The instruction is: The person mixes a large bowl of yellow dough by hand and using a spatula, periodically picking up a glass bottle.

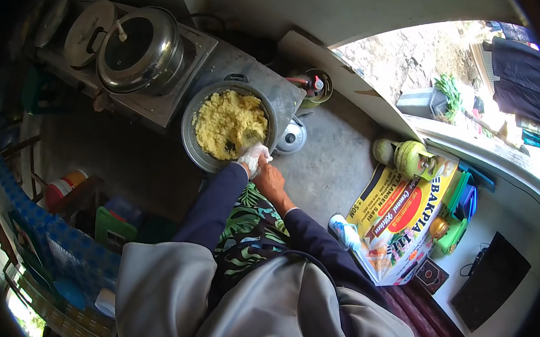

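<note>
Yellow mash (228, 121), crumbly and lumpy, fills much of a wide metal pot (188, 137) at the table's corner. My left hand (253, 158), wrapped in white material, is over the pot's near right rim. Just behind it, my bare right hand (270, 181) is clenched against the left. Both seem closed around one utensil (252, 138), whose blurred, partly translucent end reaches into the mash. Its handle is hidden by my fingers, so its exact kind does not show.
Left of the pot, a large lidded steel pot (135, 51) stands on a stove (203, 46). A kettle (292, 136) is on the floor beside the table. Green gas cylinders (409, 159), a printed banner (388, 219) and plastic containers (459, 214) lie right. A blue-covered surface (77, 239) is left.
</note>
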Available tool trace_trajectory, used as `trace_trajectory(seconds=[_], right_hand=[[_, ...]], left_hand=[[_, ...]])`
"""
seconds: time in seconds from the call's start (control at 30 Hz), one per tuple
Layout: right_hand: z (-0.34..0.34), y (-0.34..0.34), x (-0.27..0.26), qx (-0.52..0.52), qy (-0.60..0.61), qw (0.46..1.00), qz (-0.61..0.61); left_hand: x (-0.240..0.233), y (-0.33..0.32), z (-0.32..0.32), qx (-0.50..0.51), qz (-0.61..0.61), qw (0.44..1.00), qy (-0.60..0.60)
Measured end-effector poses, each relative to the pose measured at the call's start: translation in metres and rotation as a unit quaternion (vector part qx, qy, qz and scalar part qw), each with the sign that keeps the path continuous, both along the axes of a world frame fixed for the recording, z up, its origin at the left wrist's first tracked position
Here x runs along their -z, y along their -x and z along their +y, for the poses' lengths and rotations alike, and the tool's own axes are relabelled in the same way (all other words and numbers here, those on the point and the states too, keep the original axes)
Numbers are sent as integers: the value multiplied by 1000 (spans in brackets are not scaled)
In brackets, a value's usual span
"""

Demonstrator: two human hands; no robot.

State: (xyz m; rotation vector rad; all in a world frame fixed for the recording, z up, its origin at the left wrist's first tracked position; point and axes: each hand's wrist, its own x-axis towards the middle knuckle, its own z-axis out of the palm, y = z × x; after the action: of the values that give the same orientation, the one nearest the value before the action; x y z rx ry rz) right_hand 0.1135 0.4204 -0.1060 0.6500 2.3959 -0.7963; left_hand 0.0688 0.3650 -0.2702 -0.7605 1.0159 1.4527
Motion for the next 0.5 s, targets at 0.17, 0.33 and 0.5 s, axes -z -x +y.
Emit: trace_trajectory(seconds=[0.17, 0.33, 0.5], right_hand=[[55, 32, -31, -364, -174, 914, 47], [37, 87, -46, -359, -149, 919, -63], [20, 58, -8, -168, -98, 981, -9]], left_hand=[[-88, 4, 35, -290, -91, 913, -272], [-64, 38, 27, -300, -115, 899, -298], [-8, 48, 16, -91, -148, 979, -110]])
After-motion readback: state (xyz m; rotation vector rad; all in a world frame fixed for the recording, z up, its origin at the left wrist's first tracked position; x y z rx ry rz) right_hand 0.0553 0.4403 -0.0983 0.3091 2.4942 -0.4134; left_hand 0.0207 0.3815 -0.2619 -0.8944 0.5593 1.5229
